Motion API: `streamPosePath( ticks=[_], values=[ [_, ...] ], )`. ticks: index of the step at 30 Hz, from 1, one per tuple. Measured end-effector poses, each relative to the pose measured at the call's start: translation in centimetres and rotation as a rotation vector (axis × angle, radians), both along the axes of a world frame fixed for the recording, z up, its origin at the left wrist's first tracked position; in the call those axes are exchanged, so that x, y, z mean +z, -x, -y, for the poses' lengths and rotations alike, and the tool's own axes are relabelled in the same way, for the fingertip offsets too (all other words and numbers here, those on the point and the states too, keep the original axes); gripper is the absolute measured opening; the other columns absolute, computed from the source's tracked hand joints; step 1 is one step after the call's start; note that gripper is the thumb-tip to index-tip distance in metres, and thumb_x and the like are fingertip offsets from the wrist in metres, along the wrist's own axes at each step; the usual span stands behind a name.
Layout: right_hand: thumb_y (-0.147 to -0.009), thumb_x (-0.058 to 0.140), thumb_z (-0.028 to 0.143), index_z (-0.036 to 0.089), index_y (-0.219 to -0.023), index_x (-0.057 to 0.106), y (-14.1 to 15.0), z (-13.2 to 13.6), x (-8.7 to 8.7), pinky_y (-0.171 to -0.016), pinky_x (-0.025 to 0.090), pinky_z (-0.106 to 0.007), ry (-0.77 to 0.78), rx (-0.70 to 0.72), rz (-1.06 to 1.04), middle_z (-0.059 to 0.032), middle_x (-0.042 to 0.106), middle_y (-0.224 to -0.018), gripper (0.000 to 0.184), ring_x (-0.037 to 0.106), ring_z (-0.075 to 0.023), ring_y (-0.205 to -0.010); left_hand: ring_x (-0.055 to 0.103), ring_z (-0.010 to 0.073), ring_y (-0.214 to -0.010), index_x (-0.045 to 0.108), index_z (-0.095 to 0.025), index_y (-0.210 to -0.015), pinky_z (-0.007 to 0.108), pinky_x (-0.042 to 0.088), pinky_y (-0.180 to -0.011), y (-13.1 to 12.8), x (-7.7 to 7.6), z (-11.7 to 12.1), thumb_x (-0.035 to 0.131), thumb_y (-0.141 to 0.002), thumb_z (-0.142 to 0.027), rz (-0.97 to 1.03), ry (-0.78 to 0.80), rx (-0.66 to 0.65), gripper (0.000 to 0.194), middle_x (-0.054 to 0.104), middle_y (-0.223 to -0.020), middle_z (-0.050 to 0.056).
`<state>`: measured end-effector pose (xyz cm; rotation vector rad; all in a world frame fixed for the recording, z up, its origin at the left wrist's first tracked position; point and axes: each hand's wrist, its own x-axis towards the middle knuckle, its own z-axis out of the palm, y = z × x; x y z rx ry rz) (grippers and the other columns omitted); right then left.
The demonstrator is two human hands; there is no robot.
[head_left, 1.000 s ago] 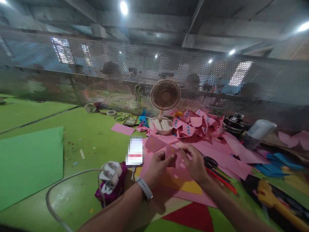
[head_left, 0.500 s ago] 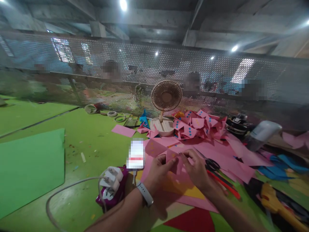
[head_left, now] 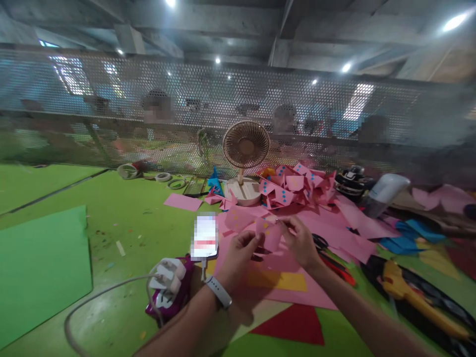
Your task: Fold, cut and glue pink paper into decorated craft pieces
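Both my hands hold one small pink paper piece (head_left: 272,235) above a spread of pink sheets (head_left: 297,292). My left hand (head_left: 238,255), with a pale watch on the wrist, pinches its left edge. My right hand (head_left: 302,243) pinches its right edge from above. The piece is folded and hangs a little over the table. Just right of my right hand lie black-handled scissors (head_left: 320,243) with red blades.
A phone (head_left: 204,237) on a cable and white chargers (head_left: 166,275) lie left of my hands. A small fan (head_left: 245,148) and a heap of dotted pink cutouts (head_left: 293,186) stand behind. A green sheet (head_left: 37,267) lies far left. People sit behind the perforated screen (head_left: 111,109).
The view has shifted slightly left and up. My hands have turned the pink piece a little and lifted it; both still grip it.
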<state>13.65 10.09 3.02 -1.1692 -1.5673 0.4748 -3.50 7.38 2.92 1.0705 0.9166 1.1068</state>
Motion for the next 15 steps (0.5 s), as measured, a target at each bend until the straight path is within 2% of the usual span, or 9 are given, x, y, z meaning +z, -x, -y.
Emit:
streamPosePath(
  ticks=[3,7,11,13,15],
  values=[
    [-0.08,0.057,0.043,0.019,-0.088,0.059,-1.2,-0.6,1.9,-0.069,0.048,-0.033,-0.01,-0.023,-0.154,-0.0039,0.064,-0.077,0.025,0.06,-0.0182,-0.071,0.067,0.018,-0.065,0.053,-0.017,-0.076,0.019,0.043,-0.048,0.2,-0.2,-0.4,0.064,-0.07,-0.055,-0.028,-0.006,0.027,0.04,0.056,-0.066,-0.001],
    [-0.07,0.068,0.04,0.019,-0.086,0.063,-4.4,-0.8,6.4,-0.068,0.05,-0.033,-0.085,-0.073,-0.343,-0.0026,0.065,-0.077,0.027,0.06,-0.0159,-0.068,0.068,0.0193,-0.072,0.051,-0.017,-0.078,0.019,0.045,-0.05,0.5,-0.4,-0.8,0.063,-0.071,-0.052,-0.039,-0.04,0.092,0.037,0.057,-0.069,-0.001],
    [-0.067,0.072,0.033,0.02,-0.081,0.066,-8.6,0.7,10.3,-0.063,0.048,-0.032,-0.176,-0.144,-0.441,0.0005,0.062,-0.066,0.021,0.056,-0.0116,-0.056,0.067,0.0184,-0.075,0.05,-0.018,-0.08,0.021,0.047,-0.055,0.5,-0.4,-0.9,0.064,-0.073,-0.047,-0.035,-0.05,0.083,0.033,0.06,-0.074,-0.001],
    [-0.068,0.071,0.029,0.019,-0.081,0.067,-11.0,2.0,11.1,-0.064,0.046,-0.032,-0.167,-0.193,-0.417,-0.001,0.062,-0.064,0.017,0.056,-0.0104,-0.056,0.067,0.0181,-0.074,0.051,-0.018,-0.082,0.022,0.048,-0.057,0.5,-0.4,-1.0,0.064,-0.072,-0.047,-0.036,-0.051,0.072,0.034,0.062,-0.075,0.0],
    [-0.068,0.07,0.027,0.018,-0.081,0.067,-13.7,3.5,10.9,-0.064,0.044,-0.033,-0.108,-0.246,-0.328,-0.0031,0.063,-0.065,0.015,0.057,-0.0104,-0.058,0.067,0.0181,-0.073,0.051,-0.017,-0.083,0.022,0.048,-0.057,0.4,-0.5,-1.1,0.065,-0.071,-0.047,-0.04,-0.056,0.067,0.035,0.062,-0.075,0.001]
  ],
)
